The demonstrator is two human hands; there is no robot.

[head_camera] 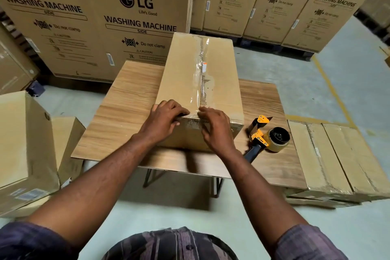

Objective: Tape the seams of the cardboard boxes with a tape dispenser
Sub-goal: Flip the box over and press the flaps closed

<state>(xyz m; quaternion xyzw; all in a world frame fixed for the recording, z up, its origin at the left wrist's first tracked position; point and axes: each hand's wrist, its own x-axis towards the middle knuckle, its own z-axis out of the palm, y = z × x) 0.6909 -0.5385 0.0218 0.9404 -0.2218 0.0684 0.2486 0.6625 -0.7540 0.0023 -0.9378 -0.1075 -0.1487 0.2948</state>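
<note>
The box (179, 74) on the desk (126, 99) looks nearly done. A strip of clear tape (200, 78) runs the whole length of its top seam, from far edge to near edge, and seems to fold over onto the near face. The step in hand, I judge, is rubbing down that tail. The left hand (166, 119) and right hand (216, 127) meet at the box's near top edge, one on each side of the seam. Their fingers (205, 112) are bent and press on tape and card, gripping nothing.

The dispenser (267, 136) lies on the desk just right of the box, toward the right edge, with no hand on it. The bottom seam is hidden. A low stack (337, 154) off the desk's right edge shows taped seams. The boxes on the floor off the left edge (25, 143) show no tape from here, so they may be what is left.

The box is long, rectangular and made of plain matte brown card. The tape is glossy and wrinkled and catches the light. The desk has a wood-grain top on thin dark legs. The dispenser is yellow and black, with a round tan roll.
</note>
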